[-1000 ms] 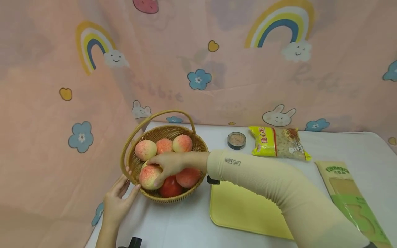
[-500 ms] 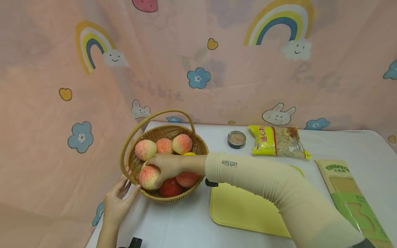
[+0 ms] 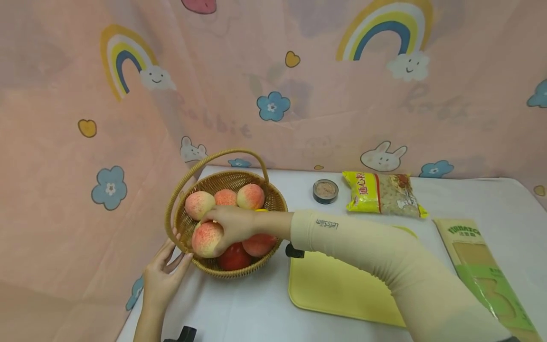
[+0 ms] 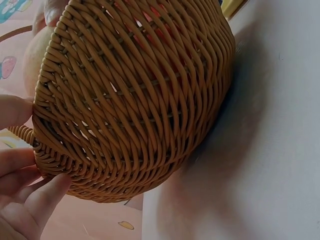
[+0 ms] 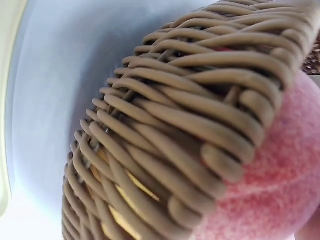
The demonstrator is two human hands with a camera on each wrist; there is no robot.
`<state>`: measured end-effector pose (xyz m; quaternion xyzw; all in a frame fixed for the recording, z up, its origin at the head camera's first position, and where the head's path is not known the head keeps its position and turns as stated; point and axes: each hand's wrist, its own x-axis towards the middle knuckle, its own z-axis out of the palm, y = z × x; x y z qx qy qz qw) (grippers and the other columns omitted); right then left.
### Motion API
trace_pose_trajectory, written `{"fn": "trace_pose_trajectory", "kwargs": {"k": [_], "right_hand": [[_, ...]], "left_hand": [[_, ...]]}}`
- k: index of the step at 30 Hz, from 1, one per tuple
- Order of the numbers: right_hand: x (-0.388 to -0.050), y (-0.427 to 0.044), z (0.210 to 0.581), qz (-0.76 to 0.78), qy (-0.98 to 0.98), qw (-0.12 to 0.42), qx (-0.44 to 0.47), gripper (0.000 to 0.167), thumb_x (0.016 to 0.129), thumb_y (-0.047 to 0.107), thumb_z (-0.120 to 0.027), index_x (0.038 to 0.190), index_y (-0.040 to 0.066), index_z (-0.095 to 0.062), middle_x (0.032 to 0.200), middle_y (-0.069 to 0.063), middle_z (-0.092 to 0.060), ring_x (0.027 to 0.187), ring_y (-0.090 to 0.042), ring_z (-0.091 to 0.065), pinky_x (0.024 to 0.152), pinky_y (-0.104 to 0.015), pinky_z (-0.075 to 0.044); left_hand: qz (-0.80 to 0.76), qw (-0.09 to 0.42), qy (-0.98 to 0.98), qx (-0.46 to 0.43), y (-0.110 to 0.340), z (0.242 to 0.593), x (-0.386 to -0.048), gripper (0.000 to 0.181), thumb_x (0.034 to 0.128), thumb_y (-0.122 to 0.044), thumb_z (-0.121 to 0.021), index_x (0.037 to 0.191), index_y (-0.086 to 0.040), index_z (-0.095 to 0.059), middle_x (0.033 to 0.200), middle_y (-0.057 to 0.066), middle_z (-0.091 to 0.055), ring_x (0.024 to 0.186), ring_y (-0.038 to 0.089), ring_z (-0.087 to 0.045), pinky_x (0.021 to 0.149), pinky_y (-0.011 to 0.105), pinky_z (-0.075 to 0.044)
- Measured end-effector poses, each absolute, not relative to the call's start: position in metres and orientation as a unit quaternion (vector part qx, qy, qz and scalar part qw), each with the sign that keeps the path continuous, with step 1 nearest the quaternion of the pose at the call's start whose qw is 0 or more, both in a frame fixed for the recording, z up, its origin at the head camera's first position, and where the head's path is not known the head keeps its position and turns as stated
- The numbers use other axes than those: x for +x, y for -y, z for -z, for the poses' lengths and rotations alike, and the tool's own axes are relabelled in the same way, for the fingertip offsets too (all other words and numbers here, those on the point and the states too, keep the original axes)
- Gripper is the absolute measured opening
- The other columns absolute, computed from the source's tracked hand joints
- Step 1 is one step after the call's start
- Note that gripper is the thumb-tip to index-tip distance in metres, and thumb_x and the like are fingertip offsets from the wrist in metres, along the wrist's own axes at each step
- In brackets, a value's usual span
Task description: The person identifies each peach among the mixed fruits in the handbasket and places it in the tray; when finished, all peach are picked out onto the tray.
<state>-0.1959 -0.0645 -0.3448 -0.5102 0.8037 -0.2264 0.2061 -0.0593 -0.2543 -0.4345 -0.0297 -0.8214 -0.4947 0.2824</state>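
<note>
A wicker basket [image 3: 226, 274] with an arched handle stands on the table's left side, filled with several peaches and a glossy red round fruit [image 3: 234, 257]. My right hand [image 3: 234, 227] reaches into it and grips a peach [image 3: 205, 240] near the front left rim, thumb on the near side. My left hand [image 3: 164, 270] holds the basket's left rim by the handle base; in the left wrist view its fingertips [image 4: 55, 187] touch the weave. More peaches, including one [image 3: 200, 205] at the back left, lie behind. The right wrist view shows the basket's outer weave [image 5: 165, 130] and a pink peach [image 5: 280, 185].
Right of the basket lies a yellow board [image 3: 337, 289], partly under the right sleeve. Behind it are a small round dark-rimmed container [image 3: 325, 191] and a yellow pasta bag [image 3: 384, 194]. A green-and-tan packet [image 3: 483, 270] lies at the far right. A patterned pink cloth [image 3: 325, 133] hangs behind.
The gripped peach has risen slightly in my right hand, and the right forearm has shifted a little to the right. My left hand stays at the basket rim.
</note>
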Motion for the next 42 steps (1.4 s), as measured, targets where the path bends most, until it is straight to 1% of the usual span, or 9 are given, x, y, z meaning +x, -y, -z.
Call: {"fn": "trace_pose_trajectory", "kwargs": {"k": [7,11,14,19,24,26,31,38,42], "right_hand": [[-0.197,0.045,0.34,0.281,-0.789,0.225,-0.498,0.064,0.074,0.031,-0.081,0.129,0.015,-0.051,0.121,0.006,-0.058,0.108,-0.003,-0.053,0.094,-0.014,-0.047],[-0.197,0.029,0.333,0.32,-0.785,0.234,-0.475,0.064,0.074,0.031,-0.081,0.128,0.02,-0.05,0.12,0.008,-0.057,0.109,-0.004,-0.053,0.094,-0.016,-0.048],[-0.2,0.015,0.328,0.359,-0.773,0.239,-0.465,0.065,0.075,0.028,-0.081,0.13,0.02,-0.048,0.122,0.007,-0.055,0.112,-0.006,-0.053,0.094,-0.019,-0.05],[-0.205,-0.012,0.326,0.41,-0.761,0.218,-0.454,0.071,0.075,0.022,-0.081,0.135,0.016,-0.045,0.129,0.003,-0.052,0.117,-0.01,-0.051,0.098,-0.024,-0.052],[-0.206,-0.043,0.328,0.437,-0.767,0.192,-0.43,0.075,0.074,0.023,-0.082,0.138,0.016,-0.044,0.131,0.0,-0.053,0.116,-0.015,-0.054,0.097,-0.032,-0.054],[-0.207,-0.055,0.33,0.451,-0.768,0.187,-0.415,0.075,0.074,0.023,-0.082,0.139,0.016,-0.045,0.134,0.0,-0.052,0.119,-0.016,-0.052,0.1,-0.034,-0.052],[-0.208,-0.088,0.34,0.477,-0.772,0.165,-0.386,0.076,0.073,0.023,-0.083,0.139,0.015,-0.045,0.136,0.003,-0.051,0.128,-0.016,-0.046,0.107,-0.038,-0.047],[-0.204,-0.138,0.37,0.514,-0.778,0.134,-0.336,0.076,0.074,0.015,-0.082,0.14,0.01,-0.043,0.138,-0.008,-0.048,0.129,-0.029,-0.045,0.108,-0.05,-0.043],[-0.204,-0.16,0.397,0.52,-0.791,0.13,-0.295,0.075,0.075,0.016,-0.081,0.138,0.009,-0.043,0.138,-0.01,-0.048,0.129,-0.033,-0.044,0.108,-0.051,-0.042]], "left_hand": [[0.496,0.285,0.819,-0.031,0.253,0.434,-0.059,0.054,0.0728,0.017,-0.071,0.124,0.01,-0.056,0.139,0.022,-0.047,0.122,-0.002,-0.048,0.084,0.014,-0.053],[0.498,0.287,0.818,-0.037,0.252,0.435,-0.06,0.055,0.0717,0.018,-0.071,0.124,0.011,-0.056,0.139,0.024,-0.047,0.122,-0.002,-0.048,0.083,0.014,-0.053],[0.5,0.286,0.817,-0.033,0.252,0.435,-0.06,0.055,0.0715,0.018,-0.071,0.124,0.01,-0.056,0.139,0.025,-0.047,0.122,-0.003,-0.048,0.083,0.013,-0.053],[0.497,0.282,0.821,-0.014,0.251,0.434,-0.059,0.055,0.0736,0.015,-0.071,0.126,0.008,-0.056,0.139,0.021,-0.049,0.123,-0.004,-0.047,0.085,0.014,-0.053],[0.504,0.279,0.817,-0.01,0.253,0.435,-0.057,0.054,0.0733,0.017,-0.07,0.125,0.009,-0.056,0.139,0.023,-0.047,0.123,-0.003,-0.047,0.085,0.014,-0.053],[0.502,0.282,0.818,-0.012,0.254,0.436,-0.056,0.054,0.0725,0.017,-0.071,0.124,0.011,-0.056,0.139,0.024,-0.047,0.123,-0.003,-0.048,0.084,0.013,-0.052],[0.496,0.284,0.82,-0.017,0.253,0.436,-0.056,0.054,0.0722,0.017,-0.071,0.124,0.011,-0.056,0.139,0.025,-0.047,0.122,-0.004,-0.048,0.084,0.013,-0.053],[0.504,0.282,0.816,-0.024,0.252,0.433,-0.06,0.055,0.0731,0.018,-0.069,0.126,0.011,-0.055,0.139,0.025,-0.047,0.123,-0.004,-0.047,0.086,0.016,-0.052],[0.506,0.284,0.814,-0.026,0.252,0.433,-0.059,0.056,0.0725,0.019,-0.069,0.125,0.01,-0.055,0.138,0.026,-0.047,0.122,-0.004,-0.047,0.085,0.017,-0.053]]}}
